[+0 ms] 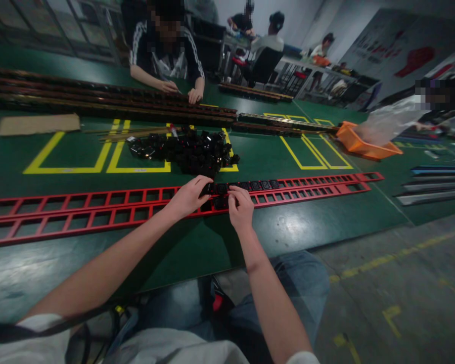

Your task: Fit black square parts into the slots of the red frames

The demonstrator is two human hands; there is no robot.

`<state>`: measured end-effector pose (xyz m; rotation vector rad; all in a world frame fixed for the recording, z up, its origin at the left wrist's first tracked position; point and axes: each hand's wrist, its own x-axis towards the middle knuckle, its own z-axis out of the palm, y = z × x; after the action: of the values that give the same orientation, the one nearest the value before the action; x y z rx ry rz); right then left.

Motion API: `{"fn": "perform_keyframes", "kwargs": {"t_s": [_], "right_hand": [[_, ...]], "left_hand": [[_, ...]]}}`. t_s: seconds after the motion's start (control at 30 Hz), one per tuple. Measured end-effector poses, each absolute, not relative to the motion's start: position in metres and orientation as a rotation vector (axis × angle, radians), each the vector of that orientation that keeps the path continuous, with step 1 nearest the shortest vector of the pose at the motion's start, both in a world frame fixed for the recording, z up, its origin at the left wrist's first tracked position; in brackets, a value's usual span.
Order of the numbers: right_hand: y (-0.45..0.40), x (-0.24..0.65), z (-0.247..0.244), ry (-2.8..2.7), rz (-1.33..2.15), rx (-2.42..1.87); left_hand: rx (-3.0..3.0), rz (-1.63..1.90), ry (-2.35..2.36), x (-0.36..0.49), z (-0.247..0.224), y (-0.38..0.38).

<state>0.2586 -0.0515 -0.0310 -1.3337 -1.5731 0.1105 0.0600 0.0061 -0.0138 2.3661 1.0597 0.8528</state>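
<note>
Two long red ladder-like frames lie side by side across the table in front of me, with rows of square openings. Several black square parts sit in openings of the far frame, right of the middle, and another black square part lies in the near frame. My left hand is closed at the frames, its fingertips on a black part. Just to the right, my right hand is closed in a pinch over the frames; what its fingertips hold is hidden. Beyond the hands lies a pile of loose black parts.
Long dark strips lie stacked across the table, with a person seated behind them. A cardboard piece is at left. At right stand an orange bin with a plastic bag and several grey strips.
</note>
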Motion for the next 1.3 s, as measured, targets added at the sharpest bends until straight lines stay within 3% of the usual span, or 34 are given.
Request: {"fn": "perform_keyframes", "kwargs": {"t_s": [0.37,1.3], "right_hand": [[-0.052,0.258,-0.03,-1.57,0.104,-1.327],[-0.053,0.259,-0.03,-1.58,0.097,-1.319]], "left_hand": [[2.573,0.642,1.246,0.06,-0.011,0.008],[2.693,0.493,1.302,0.062,-0.006,0.001]]}}
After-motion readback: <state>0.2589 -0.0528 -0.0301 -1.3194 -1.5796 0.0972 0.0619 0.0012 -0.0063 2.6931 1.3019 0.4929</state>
